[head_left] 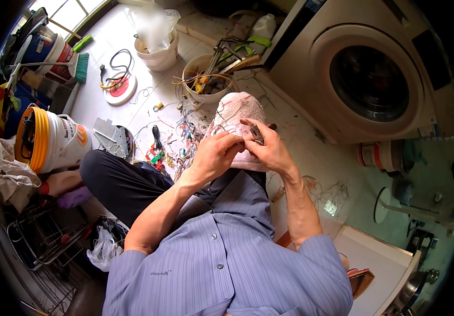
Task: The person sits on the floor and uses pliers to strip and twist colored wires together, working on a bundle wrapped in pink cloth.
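Observation:
Over my raised knee lies a pink towel (240, 108), and both hands work close together above it. My left hand (216, 155) is closed in a pinch, its fingertips meeting the right hand's fingers; whatever thin thing they hold is too small to make out. My right hand (271, 151) is wrapped round a pair of pliers (257, 135) with dark metal jaws. Thin wires lie across the towel. Beside it on the floor spreads a tangle of cut coloured wires (184, 137), with a black plug-like piece (156, 136) at its left.
Beyond the towel stand a bucket of tools (198, 66) and a white bucket (158, 58) with a plastic bag. A washing machine (316, 95) is at the right. Left are a white bucket with yellow hose (66, 142), a broom (81, 67) and a wire rack (47, 237).

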Available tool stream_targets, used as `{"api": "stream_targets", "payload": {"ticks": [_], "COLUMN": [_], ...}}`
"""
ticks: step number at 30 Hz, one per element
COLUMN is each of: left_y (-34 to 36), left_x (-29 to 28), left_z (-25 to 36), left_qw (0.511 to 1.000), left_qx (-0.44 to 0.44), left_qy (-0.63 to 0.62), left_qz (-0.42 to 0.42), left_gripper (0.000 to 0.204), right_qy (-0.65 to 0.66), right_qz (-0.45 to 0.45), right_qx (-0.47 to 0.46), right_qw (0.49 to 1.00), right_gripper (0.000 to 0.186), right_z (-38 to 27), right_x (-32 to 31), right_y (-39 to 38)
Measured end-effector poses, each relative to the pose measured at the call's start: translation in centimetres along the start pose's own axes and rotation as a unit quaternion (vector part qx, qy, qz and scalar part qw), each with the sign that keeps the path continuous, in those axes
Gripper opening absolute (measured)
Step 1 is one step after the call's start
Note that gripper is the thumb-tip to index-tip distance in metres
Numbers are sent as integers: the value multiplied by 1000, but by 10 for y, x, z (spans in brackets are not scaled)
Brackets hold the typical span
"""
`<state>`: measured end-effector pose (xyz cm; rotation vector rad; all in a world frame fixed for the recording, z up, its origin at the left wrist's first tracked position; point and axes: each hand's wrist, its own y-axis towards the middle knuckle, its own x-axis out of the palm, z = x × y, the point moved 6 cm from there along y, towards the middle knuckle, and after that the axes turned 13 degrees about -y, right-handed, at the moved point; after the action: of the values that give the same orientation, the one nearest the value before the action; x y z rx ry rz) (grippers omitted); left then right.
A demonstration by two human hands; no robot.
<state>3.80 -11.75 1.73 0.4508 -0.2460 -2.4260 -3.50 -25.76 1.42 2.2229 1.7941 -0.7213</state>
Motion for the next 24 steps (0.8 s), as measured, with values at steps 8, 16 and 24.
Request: {"api": "stream_targets", "payload": {"ticks": [8,16,24], "left_y": [-17,-34,-13], "left_x": [-20,-57,-5], "left_z": [-41,-42,29], "left_qw": [984,980,956], "left_qx": [-84,-71,142], "left_qy": [-138,127,244], "left_qz": [80,132,74], "left_gripper": [6,16,38], "right_qy": [32,31,60], "right_qz": [33,14,-39], "right_qx": [24,64,105], "right_qw": [999,997,992], "right_gripper": [33,31,28], "right_z": [-3,6,-3], "right_x": [-11,-15,-3], "right_y": [-3,-3,2]}}
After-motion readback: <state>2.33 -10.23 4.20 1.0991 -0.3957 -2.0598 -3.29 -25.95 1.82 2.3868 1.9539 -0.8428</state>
